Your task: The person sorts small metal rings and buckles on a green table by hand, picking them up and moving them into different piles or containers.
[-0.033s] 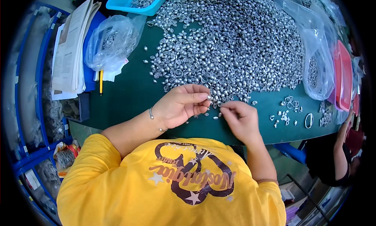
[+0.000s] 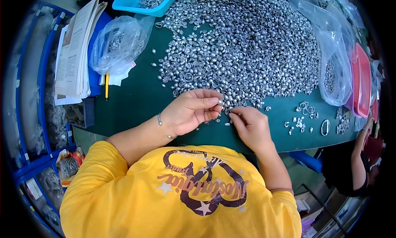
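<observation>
A wide heap of small silvery metal pieces point(image 2: 247, 52), rounded and hollow, covers much of the green table. At its near edge, my left hand point(image 2: 189, 111) is closed in a pinch, palm partly turned up, with a small silver metal piece point(image 2: 220, 102) at the thumb and fingertips. Just to the right, my right hand point(image 2: 252, 125) is closed too, thumb and forefinger together beside the heap's edge. What its fingertips hold, if anything, is too small to make out. A loose metal piece point(image 2: 227, 124) lies on the table between the hands.
Small groups of rings and metal bits point(image 2: 301, 123) lie at the right. Beyond them are a clear plastic bag point(image 2: 335, 83) and a red basket point(image 2: 361, 85). On the left are a bagged batch point(image 2: 119, 44), papers point(image 2: 74, 52) and a blue basket point(image 2: 132, 7). A co-worker's arm point(image 2: 358, 159) shows at far right.
My right hand has shifted slightly left and up, closer to my left hand. The left hand keeps its pinch in the same place.
</observation>
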The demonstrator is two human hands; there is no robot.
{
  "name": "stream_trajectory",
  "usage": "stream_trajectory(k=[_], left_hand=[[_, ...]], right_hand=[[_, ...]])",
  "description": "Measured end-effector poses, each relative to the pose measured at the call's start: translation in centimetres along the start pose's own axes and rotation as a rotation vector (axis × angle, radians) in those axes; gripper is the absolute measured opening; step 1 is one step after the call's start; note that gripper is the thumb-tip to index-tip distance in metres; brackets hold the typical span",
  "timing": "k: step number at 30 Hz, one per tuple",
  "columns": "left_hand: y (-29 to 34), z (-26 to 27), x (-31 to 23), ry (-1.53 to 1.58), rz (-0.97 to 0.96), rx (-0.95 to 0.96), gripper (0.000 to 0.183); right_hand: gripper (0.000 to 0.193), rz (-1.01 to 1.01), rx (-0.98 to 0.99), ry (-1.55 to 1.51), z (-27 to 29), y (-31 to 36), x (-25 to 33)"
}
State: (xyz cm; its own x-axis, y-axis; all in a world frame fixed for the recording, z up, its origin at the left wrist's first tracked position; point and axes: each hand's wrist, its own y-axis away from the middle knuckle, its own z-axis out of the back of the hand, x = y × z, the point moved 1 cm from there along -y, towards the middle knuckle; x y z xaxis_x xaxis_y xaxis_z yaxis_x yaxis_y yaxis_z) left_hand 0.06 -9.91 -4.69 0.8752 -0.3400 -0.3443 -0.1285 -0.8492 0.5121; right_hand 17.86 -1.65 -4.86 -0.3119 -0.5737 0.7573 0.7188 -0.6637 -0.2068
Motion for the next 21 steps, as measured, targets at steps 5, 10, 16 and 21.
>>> stream_trajectory(k=[5, 10, 16, 21], left_hand=[[0.3, 0.2, 0.1, 0.087, 0.047, 0.052, 0.016], [0.2, 0.5, 0.2, 0.153, 0.072, 0.11, 0.015], [0.2, 0.3, 0.3, 0.083, 0.064, 0.085, 0.014], [0.3, -0.1, 0.3, 0.024, 0.049, 0.088, 0.014]], right_hand=[[0.006, 0.053, 0.024, 0.178, -0.2, 0.0, 0.0], [0.01, -0.457, 0.113, -0.727, 0.6, 0.6, -0.4], [0.014, -0.703, 0.139, -1.534, 1.7, -0.3, 0.6], [0.013, -0.718, 0.182, -1.566, 1.1, 0.5, 0.2]])
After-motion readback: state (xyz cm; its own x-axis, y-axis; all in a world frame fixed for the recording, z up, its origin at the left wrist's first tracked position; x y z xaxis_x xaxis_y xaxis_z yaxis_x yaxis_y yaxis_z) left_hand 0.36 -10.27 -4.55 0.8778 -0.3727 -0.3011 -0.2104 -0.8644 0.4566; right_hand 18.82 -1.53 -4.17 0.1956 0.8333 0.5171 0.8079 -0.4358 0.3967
